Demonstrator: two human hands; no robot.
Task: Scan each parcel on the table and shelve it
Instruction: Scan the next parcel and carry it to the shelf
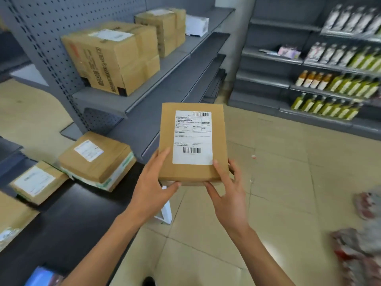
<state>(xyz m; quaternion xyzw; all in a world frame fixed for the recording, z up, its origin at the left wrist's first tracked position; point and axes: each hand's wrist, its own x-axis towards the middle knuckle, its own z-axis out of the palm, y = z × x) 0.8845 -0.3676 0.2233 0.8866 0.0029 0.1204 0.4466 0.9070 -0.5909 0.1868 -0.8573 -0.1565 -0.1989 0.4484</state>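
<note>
Held parcel: a flat brown cardboard parcel (191,141) is up in the air over the tiled floor (278,193), in front of the grey shelving, label side up.
Label: white shipping label (192,137) on top, one barcode near its far edge, another near the near edge.
Left hand: the left hand (153,182) grips the near left corner, fingers lying on the top face, thumb hooked under the near edge.
Right hand: the right hand (226,188) grips the near right corner, forefinger on top by the label, thumb under the edge.
Table: dark table (78,213) at the left, well apart from the held parcel.
Waiting parcels: a brown box with green-and-white trim (97,159) on the table, a smaller labelled box (38,181) just beside it, one more box corner (12,215) at the left edge.
Shelf unit: grey pegboard shelving (115,96) carrying a big carton (111,56), a second carton (162,27) behind it, then a white package (196,24).
Far shelves: rows of bottles (340,85) at the right, blurred.
</note>
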